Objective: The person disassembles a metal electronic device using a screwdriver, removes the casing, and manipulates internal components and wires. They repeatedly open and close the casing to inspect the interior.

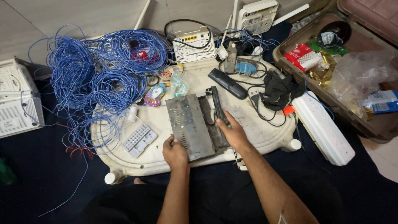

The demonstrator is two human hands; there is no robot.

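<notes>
1. The grey metal cover (190, 125), a flat perforated panel, lies tilted across the dark device chassis (215, 124) near the front edge of the white plastic surface (265, 132).
2. The left hand (175, 153) grips the cover's near corner, its fingers (171, 140) curled over the edge and pinching the panel.
3. The right hand (235, 133) rests on the chassis's right side, its fingers (222, 120) pressed together along a narrow black bar that stands on that edge.
4. Just left of the cover sits a small white keypad piece (139, 140).
5. Large coils of blue wire (103, 70) spread over the surface's left half and spill onto the dark floor covering.
6. Behind the chassis lie a black remote-like bar (227, 83), a crumpled black cloth (278, 90) and thin black cables.
7. A white router (194, 46) stands at the far edge, and a second white router (257, 15) is beyond it.
8. A long white power strip (323, 126) lies to the right, beside an open suitcase (290, 68) filled with packets and plastic bags.
9. Another white box (16, 103) sits at the far left.
</notes>
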